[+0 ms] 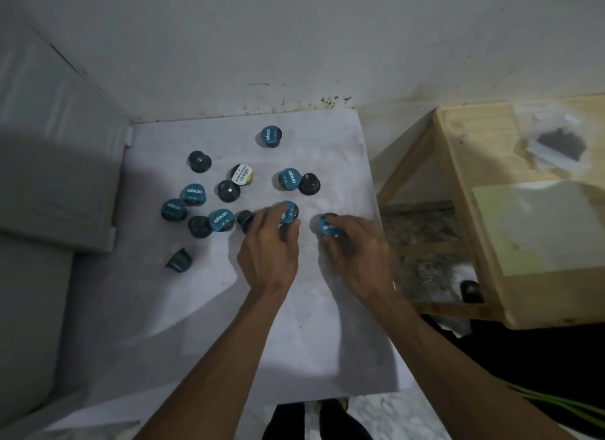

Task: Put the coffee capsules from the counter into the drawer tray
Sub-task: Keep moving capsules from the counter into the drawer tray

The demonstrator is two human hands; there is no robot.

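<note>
Thirteen or so coffee capsules [193, 194] lie scattered on the white counter [327, 325] before us, most teal-lidded, one white-lidded capsule [242, 175] among them and one tipped capsule [179, 259] apart at the near left. Our left hand [268, 246] curls its fingers over a teal capsule [289, 210] mid-counter, and just right of it our right hand [357, 253] pinches another blue-lidded capsule [329, 227]. Further right stands a wooden table [474, 243]; we see no drawer tray.

One head-worn view looks steeply down, close over the counter [203, 308], toward the wall [294, 47] behind it.
</note>
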